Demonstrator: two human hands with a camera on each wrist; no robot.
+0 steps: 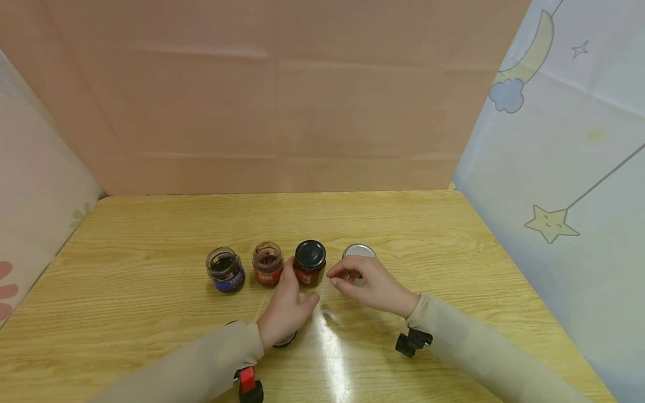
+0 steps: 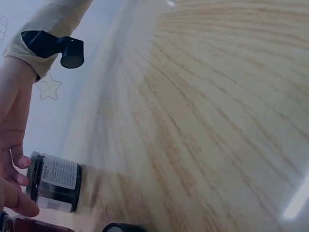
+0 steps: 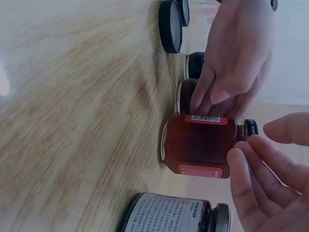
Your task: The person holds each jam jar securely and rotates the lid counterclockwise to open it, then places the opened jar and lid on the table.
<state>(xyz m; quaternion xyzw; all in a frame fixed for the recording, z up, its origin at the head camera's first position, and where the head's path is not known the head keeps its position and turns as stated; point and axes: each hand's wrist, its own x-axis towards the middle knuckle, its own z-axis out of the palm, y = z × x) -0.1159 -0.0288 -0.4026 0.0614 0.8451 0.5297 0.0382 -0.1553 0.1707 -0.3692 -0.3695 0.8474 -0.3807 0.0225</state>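
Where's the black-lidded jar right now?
In the head view, the black-lidded jar stands near centre, between the open red-labelled jar on its left and the silver-lidded jar on its right.

In the head view, the right hand [image 1: 378, 284] hides most of the silver-lidded jar [image 1: 359, 250]; the left hand [image 1: 287, 310] and left sleeve [image 1: 221, 352] cover most of two black lids [image 1: 286, 342]. The right wrist view's bottom edge crops the silver-lidded jar, whose white label [image 3: 161, 213] bears print too small to read.
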